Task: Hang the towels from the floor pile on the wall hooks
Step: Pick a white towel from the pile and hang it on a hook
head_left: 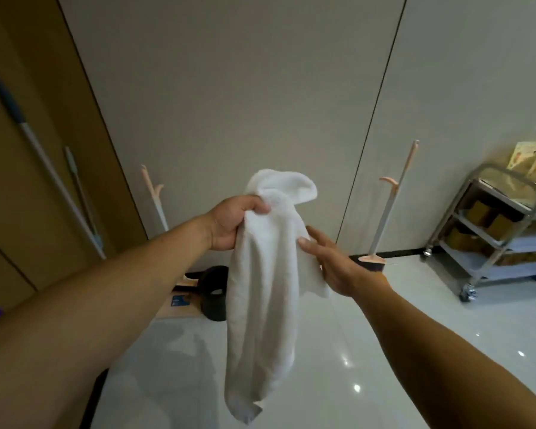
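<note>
Towel (270, 274), white, held up at mid-scene in front of the far wall (229, 88) and clear of the floor (430, 283); upper end bunched and flopped over to the right above the grip, the rest hanging loose in long folds, lower end near the bottom of the view. Left hand (232, 224) gripping the bunched top from the left, fingers curled round the cloth. Right hand (331, 261) at the towel's right edge, lower than the left, thumb pressed on the front of the cloth and fingers passing behind it, pinching a fold; fingertips hidden by the towel. Both forearms bare, reaching in from the near corners. Pink hook (389, 181) to the far right of the towel, on a grey pole (385, 218) slanted against the wall, pink foot on the floor; apart from the towel. Pink fork (150, 184) to the far left, on a white shaft, lower part hidden behind the left arm. Two long handles (59, 186) leaning on a brown panel (19, 88) at far left. Steel trolley (508, 266), shelved, at far right, brown boxes on its shelves. Black object (214, 292) on the floor behind the towel, kind not discernible.
</note>
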`<state>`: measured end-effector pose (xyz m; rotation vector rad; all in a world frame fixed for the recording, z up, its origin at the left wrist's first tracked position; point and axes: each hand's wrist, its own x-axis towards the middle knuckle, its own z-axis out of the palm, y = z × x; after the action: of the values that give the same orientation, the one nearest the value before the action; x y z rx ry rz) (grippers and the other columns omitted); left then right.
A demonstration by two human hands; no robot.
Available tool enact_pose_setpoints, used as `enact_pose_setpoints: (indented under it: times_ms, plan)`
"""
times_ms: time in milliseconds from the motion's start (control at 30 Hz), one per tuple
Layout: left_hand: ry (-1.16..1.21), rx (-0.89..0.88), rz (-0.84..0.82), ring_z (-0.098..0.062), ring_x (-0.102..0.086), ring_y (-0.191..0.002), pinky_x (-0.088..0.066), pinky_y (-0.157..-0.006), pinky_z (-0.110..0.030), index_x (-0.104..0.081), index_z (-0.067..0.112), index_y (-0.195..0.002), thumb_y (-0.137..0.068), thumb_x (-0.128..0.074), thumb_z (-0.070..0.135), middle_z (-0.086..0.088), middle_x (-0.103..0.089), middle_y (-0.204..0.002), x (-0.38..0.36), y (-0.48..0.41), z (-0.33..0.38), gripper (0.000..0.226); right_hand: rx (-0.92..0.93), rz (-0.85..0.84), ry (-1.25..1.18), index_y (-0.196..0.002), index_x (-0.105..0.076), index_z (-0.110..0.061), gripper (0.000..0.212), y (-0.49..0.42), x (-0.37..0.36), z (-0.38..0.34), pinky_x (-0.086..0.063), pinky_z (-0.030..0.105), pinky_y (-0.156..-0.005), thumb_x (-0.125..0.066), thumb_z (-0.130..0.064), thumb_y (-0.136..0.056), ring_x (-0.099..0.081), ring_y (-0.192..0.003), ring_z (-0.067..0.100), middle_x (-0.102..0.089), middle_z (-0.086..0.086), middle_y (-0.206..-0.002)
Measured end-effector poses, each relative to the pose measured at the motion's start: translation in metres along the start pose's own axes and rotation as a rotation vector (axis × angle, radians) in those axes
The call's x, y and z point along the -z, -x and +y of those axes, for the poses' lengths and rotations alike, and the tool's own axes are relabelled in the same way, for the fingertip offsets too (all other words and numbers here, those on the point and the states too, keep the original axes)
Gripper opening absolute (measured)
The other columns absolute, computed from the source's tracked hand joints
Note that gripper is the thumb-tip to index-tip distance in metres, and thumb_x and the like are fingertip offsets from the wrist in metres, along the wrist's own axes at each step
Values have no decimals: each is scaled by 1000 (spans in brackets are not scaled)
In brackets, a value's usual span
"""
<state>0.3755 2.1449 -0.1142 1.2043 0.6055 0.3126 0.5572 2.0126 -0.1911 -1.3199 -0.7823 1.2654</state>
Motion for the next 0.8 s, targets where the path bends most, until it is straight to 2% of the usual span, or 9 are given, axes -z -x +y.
enact_pose_setpoints:
  times_ms: [67,133,233,333,433,500,667,733,800]
  plan:
    - [46,-30,14,-32,-63,-103,-46,-98,-41,-60,0,-120,-86,-51,18,-20,-65,-113,20,-3,11,40,-89,-181,-26,-134,-53,-16,62,-19,-20,6,-56,39,-78,-74,-38,-79,-64,-109,29,-64,11,-127]
    - [38,-54,43,-31,-64,-105,-47,-95,-39,-62,2,-119,-84,-56,26,-18,-67,-115,42,-9,19,43,-131,-247,37,-123,-61,-11,57,-37,-44,1,-56,39,-82,-78,-32,-73,-67,-106,29,-69,11,-119]
    - [-88,-34,197,-28,-68,-102,-51,-92,-38,-63,6,-116,-85,-62,35,-14,-71,-110,78,-10,25,42,-76,-75,215,-112,-67,-14,45,-65,-72,-19,-54,45,-88,-80,-30,-72,-70,-97,27,-74,6,-104]
    - [-184,-30,342,-27,-70,-97,-52,-92,-41,-66,8,-114,-78,-73,42,-11,-73,-104,114,-5,19,50,47,115,122,-101,-70,-12,24,-93,-93,-51,-58,38,-78,-71,-25,-81,-71,-85,24,-76,7,-92]
    - [-212,-37,186,-29,-66,-106,-51,-93,-43,-64,11,-119,-73,-79,33,-11,-69,-115,141,4,10,53,162,110,69,-93,-71,-10,13,-118,-124,-87,-56,39,-78,-66,-18,-84,-70,-85,27,-74,14,-96]
    - [-264,-25,87,-27,-65,-108,-53,-88,-40,-62,14,-121,-76,-78,25,-9,-69,-117,146,5,9,49,236,51,125,-94,-71,-7,16,-132,-147,-106,-57,39,-78,-65,-18,-84,-71,-85,27,-74,15,-96]
    - [-334,-28,315,-23,-69,-98,-54,-90,-37,-62,13,-119,-78,-77,26,-5,-73,-106,149,-7,28,46,534,80,424,-90,-71,-17,20,-171,-179,-126,-55,21,-61,-74,-34,-79,-69,-75,9,-74,0,-86]
    - [-173,-43,324,-26,-69,-98,-55,-89,-40,-62,11,-119,-83,-71,25,-9,-72,-107,160,-10,39,40,523,47,333,-98,-67,-25,37,-187,-174,-120,-56,21,-65,-79,-47,-71,-70,-80,7,-73,-5,-91]
    - [13,-96,354,-32,-67,-104,-51,-94,-46,-60,9,-121,-83,-68,27,-16,-70,-112,174,-12,51,43,351,-110,192,-115,-63,-26,65,-207,-163,-104,-57,36,-81,-78,-62,-63,-70,-96,17,-72,-2,-109]
